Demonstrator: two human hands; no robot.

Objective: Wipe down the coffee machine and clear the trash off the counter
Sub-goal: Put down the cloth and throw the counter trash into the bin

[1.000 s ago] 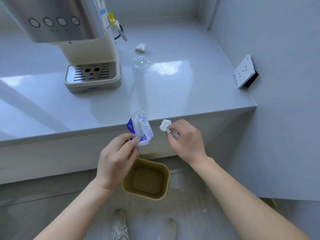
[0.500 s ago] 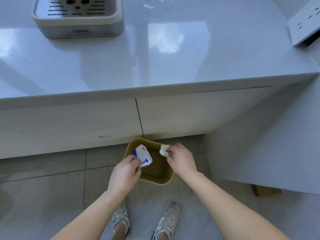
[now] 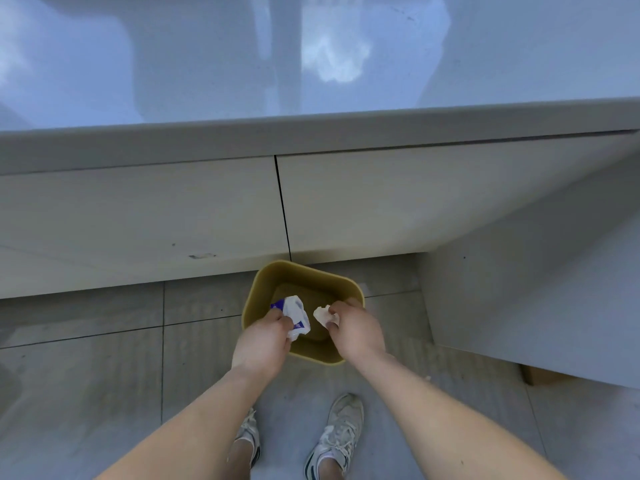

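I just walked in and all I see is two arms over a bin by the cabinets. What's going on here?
A person stands in front of the counter and holds both hands over the open tan bin on the floor. The left hand grips a crumpled white and blue wrapper. The right hand pinches a small paper wad. Neither piece has been dropped into the bin yet.

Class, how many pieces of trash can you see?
2: a blue-and-white wrapper in the left hand, a crumpled tissue in the right hand. Hands hide part of the bin.
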